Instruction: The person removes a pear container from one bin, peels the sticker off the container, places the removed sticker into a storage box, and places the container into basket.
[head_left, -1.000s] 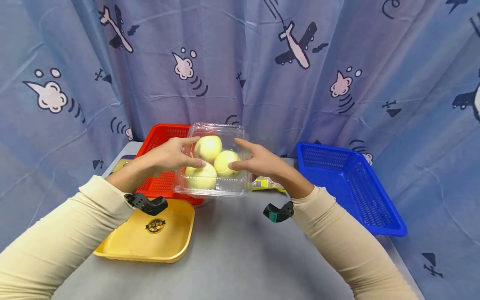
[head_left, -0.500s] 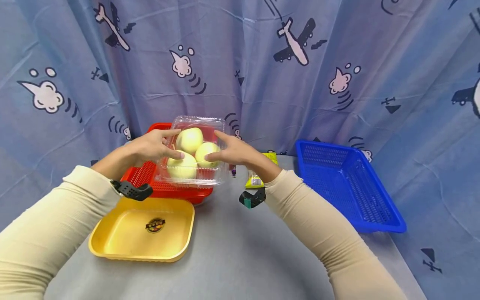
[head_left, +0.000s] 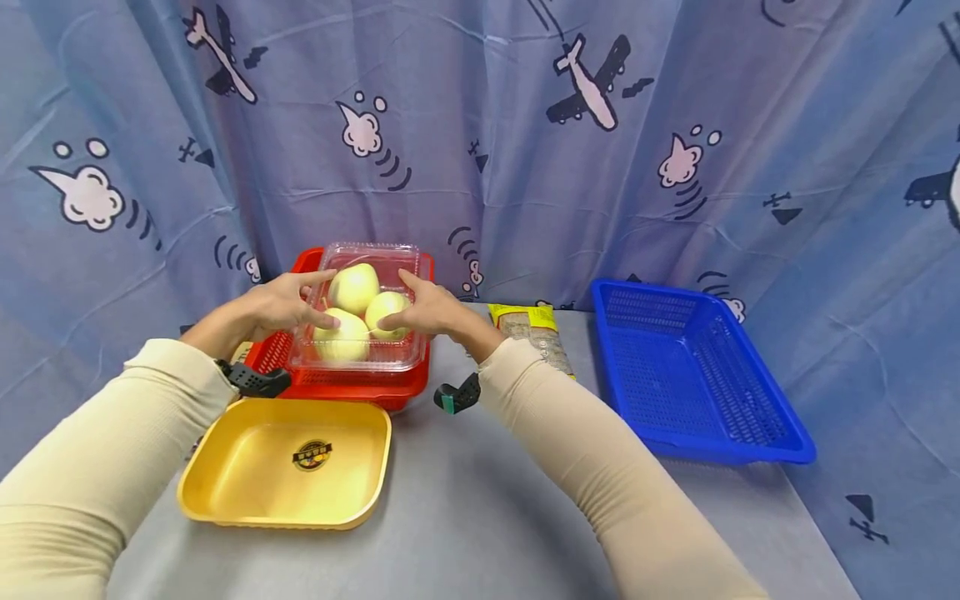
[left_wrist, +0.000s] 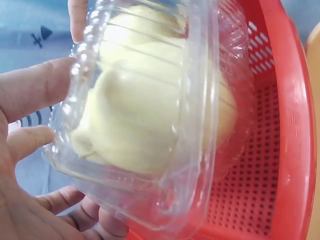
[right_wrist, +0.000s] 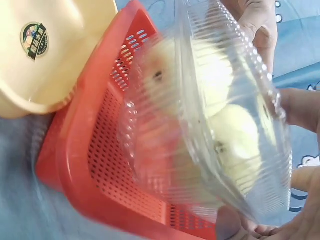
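Note:
A clear plastic clamshell box (head_left: pixel 375 360) holds three pale yellow round fruits (head_left: pixel 355 287); apples or pears, I cannot tell which. My left hand (head_left: pixel 279 305) grips the box's left side, thumb and index finger on its upper edge and other fingers lower down. On the opposite side my right hand (head_left: pixel 431 310) grips it the same way. Below the box is a red perforated basket (head_left: pixel 300 392). In the left wrist view the box (left_wrist: pixel 165 200) tilts over the basket's holed floor (left_wrist: pixel 255 200). Whether the box touches the basket is unclear.
A yellow tray (head_left: pixel 255 467) with a round label stands in front of the red basket. Right of the basket lies a yellow-topped packet (head_left: pixel 536 329), partly behind my right arm. A blue basket (head_left: pixel 675 383) stands at the table's right. A patterned curtain (head_left: pixel 480 150) hangs behind.
Both hands have carried the fruit box leftward, from the red basket's right side to above its middle. It now appears lower. The packet on the table has come into view.

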